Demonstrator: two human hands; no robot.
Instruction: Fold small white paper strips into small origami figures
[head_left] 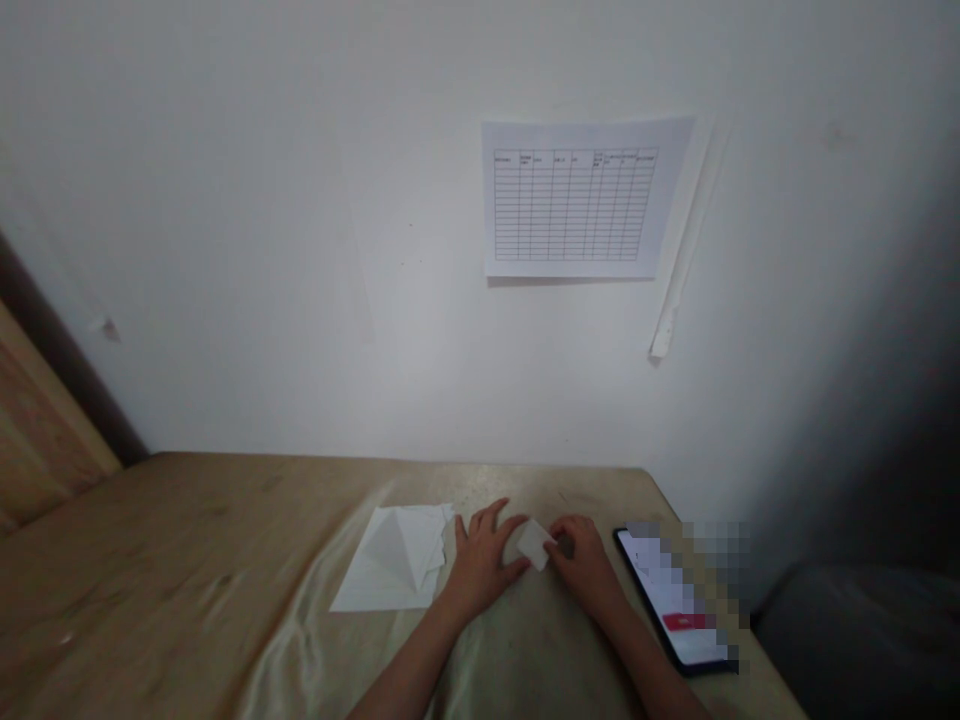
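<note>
- Tablecloth (217,560): shiny, rucked in long creases left of your arm. If your left forearm drags it, the papers lying on it could shift.
- Loose white papers (367,580): overlapping, uneven right edge just beside your left hand. A sideways sweep of your outer fingers would likely scatter them.
- Left hand (482,560): thumb and forefinger spread, tips at the left edges of the small piece; can't tell whether they press on it. If they don't, that side could swing or lift.
- Small white paper piece (535,545): between your two hands, over the cloth, tilted like a diamond. Looks folded, too blurred to count layers. Uneven pull would probably skew or crumple it.
- Right hand (581,550): fingertips pinched on the piece's right corner. Squeeze too hard and you may crease that corner; too loose, it slips.
- Phone (664,600): lies right of your right forearm, near the table edge. An elbow swinging outward could nudge it off.
</note>
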